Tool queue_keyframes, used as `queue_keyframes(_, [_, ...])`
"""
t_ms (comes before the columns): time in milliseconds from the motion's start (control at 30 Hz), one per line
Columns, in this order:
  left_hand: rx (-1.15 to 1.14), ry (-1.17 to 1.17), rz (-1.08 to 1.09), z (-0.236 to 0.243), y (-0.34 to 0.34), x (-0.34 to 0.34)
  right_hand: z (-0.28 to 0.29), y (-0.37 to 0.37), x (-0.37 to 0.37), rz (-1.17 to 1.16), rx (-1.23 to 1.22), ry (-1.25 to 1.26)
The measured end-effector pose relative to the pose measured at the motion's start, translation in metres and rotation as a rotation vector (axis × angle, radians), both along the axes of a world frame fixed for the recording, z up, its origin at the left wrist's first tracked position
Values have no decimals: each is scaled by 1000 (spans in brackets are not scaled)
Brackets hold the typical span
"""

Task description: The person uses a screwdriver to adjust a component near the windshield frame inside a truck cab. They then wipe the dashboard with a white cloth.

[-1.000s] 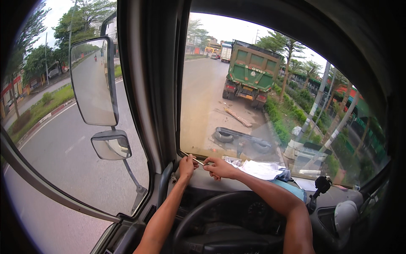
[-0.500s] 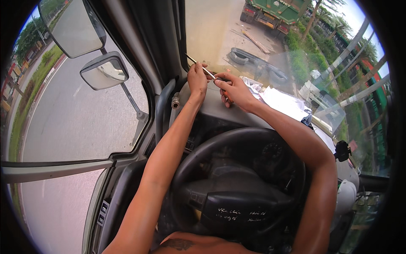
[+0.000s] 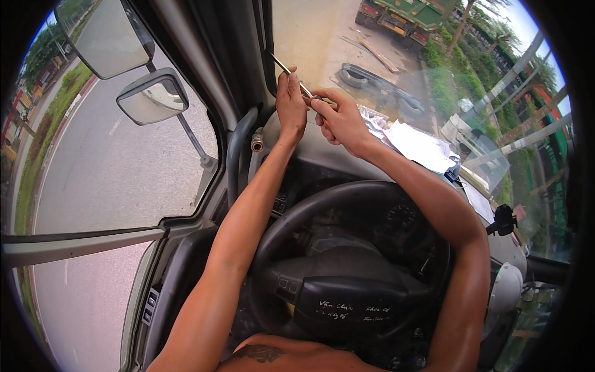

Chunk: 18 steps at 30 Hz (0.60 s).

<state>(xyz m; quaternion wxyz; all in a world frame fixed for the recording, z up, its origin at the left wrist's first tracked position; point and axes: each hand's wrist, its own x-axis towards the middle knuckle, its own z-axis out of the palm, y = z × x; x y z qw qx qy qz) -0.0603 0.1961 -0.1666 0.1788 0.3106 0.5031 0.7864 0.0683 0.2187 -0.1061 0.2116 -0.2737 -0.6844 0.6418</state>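
Note:
A screwdriver (image 3: 280, 63) with a slim metal shaft and an orange handle slants up to the black windshield edge (image 3: 269, 38) beside the left pillar, its tip touching there. My left hand (image 3: 291, 110) has its fingers raised and pressed together around the shaft, just below the tip. My right hand (image 3: 341, 124) is closed round the handle, lower and further right, with most of the handle hidden in the fingers. Beneath both hands is the grey dashboard (image 3: 328, 164). A small metal fitting (image 3: 257, 142) sits left of my left wrist.
A steering wheel (image 3: 316, 198) fills the lower middle. Loose papers (image 3: 415, 146), a black mount (image 3: 503, 220) and a white helmet (image 3: 505, 285) lie rightward. A grab handle (image 3: 235, 155) and door window with mirrors (image 3: 149, 96) are leftward. A green truck (image 3: 403, 18) stands outside.
My view has tilted down from the road to the wheel and my arms. Since half a second ago both hands and the screwdriver have shifted slightly up along the windshield edge, away from me.

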Motion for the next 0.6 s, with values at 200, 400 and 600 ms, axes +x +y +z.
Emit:
queue_keyframes(200, [130,-171,-184,0,2,-7,-1,-4,-6,-10,73,20])
queue_keyframes(400, [176,-703,-261,39,0,1,5,-21,-12,-73,-35,62])
queue_keyframes(600, [135,-714,-205,41,4,-10,-6,-24,-29,-126,73,39])
